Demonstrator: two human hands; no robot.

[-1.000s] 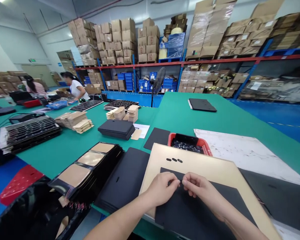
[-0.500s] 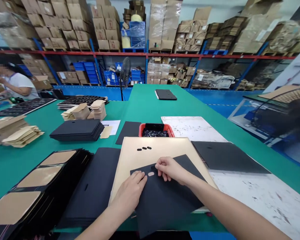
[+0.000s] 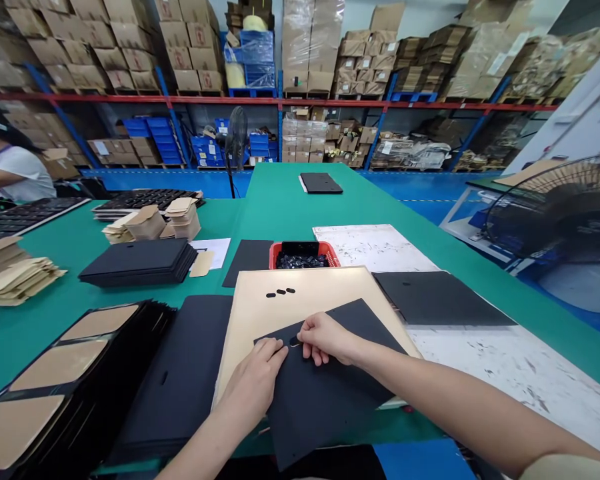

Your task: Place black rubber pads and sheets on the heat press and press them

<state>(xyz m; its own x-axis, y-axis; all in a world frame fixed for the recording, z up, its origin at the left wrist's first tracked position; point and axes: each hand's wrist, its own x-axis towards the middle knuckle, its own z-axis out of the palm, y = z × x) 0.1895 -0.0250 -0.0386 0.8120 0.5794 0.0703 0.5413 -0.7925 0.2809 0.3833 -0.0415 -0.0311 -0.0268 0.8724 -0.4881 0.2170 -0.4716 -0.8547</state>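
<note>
A black card sheet [image 3: 325,400] lies at a slant on a cream board [image 3: 250,317] in front of me. My left hand [image 3: 253,377] rests on the sheet's upper left corner, fingers stretched over it. Pinched between thumb and forefinger of my right hand [image 3: 327,339] is a small black oval piece [image 3: 295,341]. It sits at the oval hole in the sheet, and a thin light rim of the hole shows below it. Several more black oval pieces [image 3: 281,292] lie on the board's upper left part.
Behind the board stands a red basket [image 3: 335,257] of small black pieces. A stack of black sheets [image 3: 190,360] lies at left, beside black pieces with tan panels [image 3: 60,365]. Another black sheet [image 3: 445,297] lies at right. A fan [image 3: 570,220] and a seated person [image 3: 23,175] are farther off.
My right hand has brought the black oval piece down and left over the hole, which showed light before. My left hand stays on the sheet's corner. The whole view has shifted slightly.
</note>
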